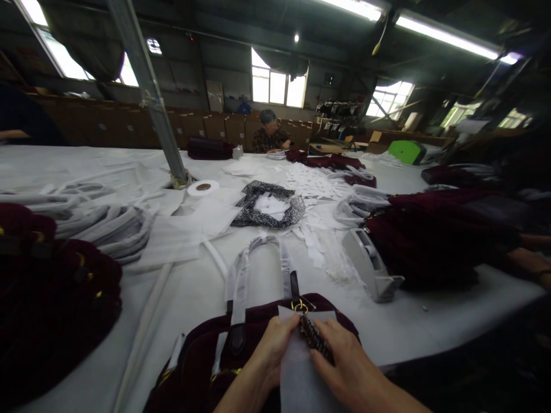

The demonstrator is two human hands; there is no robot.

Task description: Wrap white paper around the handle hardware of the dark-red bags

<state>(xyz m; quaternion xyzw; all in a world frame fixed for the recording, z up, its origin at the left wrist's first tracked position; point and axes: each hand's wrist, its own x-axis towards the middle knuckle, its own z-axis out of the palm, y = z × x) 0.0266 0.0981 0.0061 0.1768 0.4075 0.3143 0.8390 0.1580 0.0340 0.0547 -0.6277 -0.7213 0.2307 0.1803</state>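
Note:
A dark maroon handbag [198, 350] lies in front of me, its handles [241, 281] wrapped in pale sheeting. Against the bag, my left hand [275, 344] pinches a thin white sheet [297, 373] near its upper edge. My right hand [340, 353] is closed around a dark, knobbly hanging piece [310, 332], which lies over the sheet. This piece hangs below a gold ring [301, 306] at the foot of a dark strap tab [294, 284]. Parts of the bag are hidden behind my hands and the sheet.
A white tape dispenser [372, 264] stands right of the bag. Maroon bags are piled left [55, 304] and right [430, 235]. Beyond lie a speckled black-and-white ring of material [247, 215], a white roll [202, 188] and paper scraps. A metal post [150, 92] rises from the table; people work around it.

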